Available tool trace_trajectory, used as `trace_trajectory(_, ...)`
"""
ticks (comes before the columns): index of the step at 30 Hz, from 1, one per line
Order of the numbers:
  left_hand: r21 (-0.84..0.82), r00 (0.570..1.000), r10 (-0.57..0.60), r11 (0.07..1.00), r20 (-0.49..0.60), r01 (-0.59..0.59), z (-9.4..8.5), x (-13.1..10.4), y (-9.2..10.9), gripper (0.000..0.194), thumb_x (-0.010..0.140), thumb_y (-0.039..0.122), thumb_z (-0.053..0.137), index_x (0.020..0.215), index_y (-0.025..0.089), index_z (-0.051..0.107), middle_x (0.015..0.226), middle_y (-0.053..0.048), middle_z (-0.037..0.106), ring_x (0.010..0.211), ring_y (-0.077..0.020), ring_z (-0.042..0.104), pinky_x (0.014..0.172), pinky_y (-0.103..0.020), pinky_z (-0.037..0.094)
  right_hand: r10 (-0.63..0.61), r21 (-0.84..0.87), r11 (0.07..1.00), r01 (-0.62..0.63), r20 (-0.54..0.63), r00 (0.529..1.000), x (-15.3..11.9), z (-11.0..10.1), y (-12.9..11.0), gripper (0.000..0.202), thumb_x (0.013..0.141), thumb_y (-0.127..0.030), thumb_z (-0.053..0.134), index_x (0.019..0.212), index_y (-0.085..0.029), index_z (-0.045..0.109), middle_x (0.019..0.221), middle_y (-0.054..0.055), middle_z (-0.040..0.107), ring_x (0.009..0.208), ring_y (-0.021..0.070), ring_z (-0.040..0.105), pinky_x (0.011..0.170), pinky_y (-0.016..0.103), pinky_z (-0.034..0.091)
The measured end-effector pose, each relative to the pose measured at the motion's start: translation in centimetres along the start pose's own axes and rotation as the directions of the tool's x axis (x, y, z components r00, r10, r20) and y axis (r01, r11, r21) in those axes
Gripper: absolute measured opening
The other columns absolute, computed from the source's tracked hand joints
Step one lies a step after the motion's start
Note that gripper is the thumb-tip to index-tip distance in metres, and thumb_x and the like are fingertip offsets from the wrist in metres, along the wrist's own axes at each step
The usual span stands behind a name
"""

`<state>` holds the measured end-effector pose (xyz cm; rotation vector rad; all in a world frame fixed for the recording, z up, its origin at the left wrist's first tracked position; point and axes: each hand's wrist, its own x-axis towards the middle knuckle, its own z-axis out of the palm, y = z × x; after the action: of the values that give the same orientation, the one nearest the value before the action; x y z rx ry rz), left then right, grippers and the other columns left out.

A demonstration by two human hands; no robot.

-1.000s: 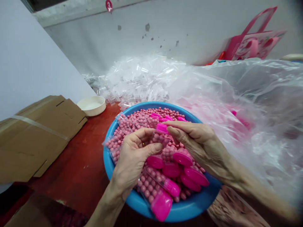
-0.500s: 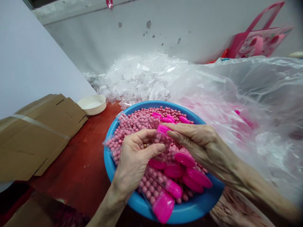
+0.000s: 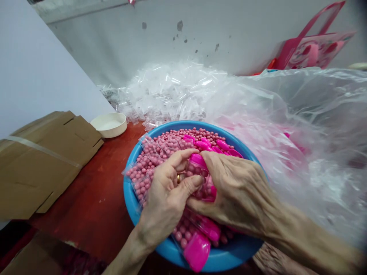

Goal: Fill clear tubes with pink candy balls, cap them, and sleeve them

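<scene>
Over a blue basin (image 3: 226, 263) of pink beads (image 3: 143, 162), my left hand (image 3: 169, 191) grips a clear container (image 3: 196, 168) with a bright pink cap and beads inside. My right hand (image 3: 237, 187) curves around the container's right side, thumb and fingers against it. Filled clear containers lie on the beads at the basin's left. Below my hands, another filled container with a pink cap (image 3: 197, 250) rests near the front rim. More bright pink caps (image 3: 205, 144) lie behind my hands.
Behind the basin is a heap of clear plastic containers (image 3: 172, 89). A clear plastic bag (image 3: 286, 103) spreads at right. Flattened cardboard (image 3: 43, 164) and a white round dish (image 3: 110, 125) are at left on the red table (image 3: 94, 198). A pink bag (image 3: 312, 49) stands behind.
My right hand has moved from the container's cap down around its side, now covering several pink caps in the basin. My left hand still holds the container.
</scene>
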<state>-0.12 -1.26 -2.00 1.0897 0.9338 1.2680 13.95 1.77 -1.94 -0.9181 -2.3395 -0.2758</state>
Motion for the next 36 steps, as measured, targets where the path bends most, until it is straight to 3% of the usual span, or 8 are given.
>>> trace_trajectory(10, -0.093, 0.999, -0.022, 0.995, 0.029, 0.025, -0.5, -0.2, -0.2, 0.020, 0.079, 0.011, 0.066, 0.095, 0.022, 0.062, 0.084, 0.001, 0.068, 0.062, -0.0060, 0.056, 0.056, -0.014, 0.045, -0.193, -0.127, 0.976, 0.178, -0.120, 0.974, 1.0, 0.1, -0.3, 0.018, 0.068, -0.032, 0.045, 0.064, -0.018, 0.056, 0.047, 0.002, 0.054, 0.042, 0.0178, 0.053, 0.041, 0.032, 0.042)
trace_trajectory(15, -0.161, 1.000, -0.016, 0.987, -0.023, 0.012, -0.4, 0.4, -0.3, 0.021, 0.077, 0.012, 0.068, 0.096, 0.020, 0.062, 0.079, 0.002, 0.066, 0.064, -0.0069, 0.059, 0.059, -0.014, 0.048, -0.031, 0.164, 0.986, 0.019, 0.071, 0.997, 0.8, -0.6, 0.7, 0.030, 0.072, -0.040, 0.063, 0.085, -0.013, 0.060, 0.069, 0.006, 0.065, 0.058, 0.0197, 0.061, 0.050, 0.032, 0.046)
trace_trajectory(19, -0.172, 0.996, -0.074, 0.983, -0.047, 0.065, -0.4, 0.6, -0.2, 0.037, 0.074, 0.015, 0.071, 0.109, 0.020, 0.059, 0.076, 0.003, 0.063, 0.058, -0.0076, 0.059, 0.053, -0.017, 0.052, 0.294, 0.630, 0.636, -0.446, 0.337, 0.895, 0.8, -2.9, 2.6, 0.039, 0.074, -0.042, 0.069, 0.100, -0.016, 0.059, 0.071, 0.001, 0.067, 0.058, 0.0153, 0.062, 0.049, 0.027, 0.049)
trace_trajectory(22, -0.114, 0.995, -0.093, 0.990, -0.028, 0.089, -0.2, 0.4, -0.1, 0.040, 0.074, 0.014, 0.071, 0.112, 0.017, 0.058, 0.076, 0.002, 0.064, 0.060, -0.0087, 0.059, 0.054, -0.018, 0.053, 0.491, 0.752, 0.406, -0.520, 0.300, 0.818, 0.8, -3.7, 3.1, 0.028, 0.074, -0.041, 0.070, 0.083, -0.016, 0.062, 0.063, 0.001, 0.066, 0.051, 0.0133, 0.060, 0.046, 0.025, 0.049)
trace_trajectory(26, -0.098, 0.999, -0.043, 0.994, -0.022, 0.040, 0.1, 0.0, 0.0, 0.046, 0.079, 0.015, 0.066, 0.123, 0.022, 0.052, 0.087, -0.001, 0.068, 0.065, -0.0100, 0.062, 0.059, -0.020, 0.052, 0.271, 0.579, 0.767, -0.276, 0.099, 0.958, 0.1, -2.5, 1.7, 0.019, 0.085, -0.031, 0.060, 0.094, -0.016, 0.067, 0.090, 0.009, 0.072, 0.079, 0.0207, 0.068, 0.067, 0.033, 0.056)
trace_trajectory(28, -0.092, 0.999, -0.004, 0.996, -0.034, 0.001, 0.2, -0.1, 0.1, 0.047, 0.081, 0.016, 0.065, 0.125, 0.025, 0.051, 0.092, -0.001, 0.070, 0.069, -0.0111, 0.063, 0.065, -0.022, 0.051, 0.090, 0.345, 0.934, -0.096, 0.034, 0.995, -0.4, -1.5, 0.7, 0.039, 0.082, -0.032, 0.063, 0.116, -0.013, 0.058, 0.113, 0.016, 0.066, 0.100, 0.0277, 0.064, 0.078, 0.040, 0.056)
trace_trajectory(31, -0.029, 0.996, 0.063, 0.997, -0.067, -0.065, 0.2, -0.1, 0.1, 0.040, 0.078, 0.014, 0.067, 0.117, 0.024, 0.060, 0.102, -0.003, 0.071, 0.090, -0.0161, 0.064, 0.079, -0.024, 0.049, -0.021, 0.103, 0.994, 0.021, 0.005, 1.000, -0.4, -0.8, -0.3, 0.055, 0.077, -0.034, 0.066, 0.120, -0.004, 0.051, 0.113, 0.023, 0.063, 0.099, 0.0328, 0.063, 0.072, 0.043, 0.057)
trace_trajectory(36, -0.047, 0.990, 0.098, 0.994, -0.106, -0.103, 0.3, -0.3, 0.0, 0.030, 0.073, 0.014, 0.072, 0.101, 0.023, 0.066, 0.095, -0.003, 0.073, 0.088, -0.0201, 0.066, 0.075, -0.027, 0.049, -0.117, 0.023, 0.992, 0.121, -0.130, 0.985, 0.7, -0.5, -0.6, 0.018, 0.072, -0.021, 0.054, 0.084, -0.008, 0.059, 0.076, 0.014, 0.065, 0.067, 0.0234, 0.062, 0.048, 0.033, 0.051)
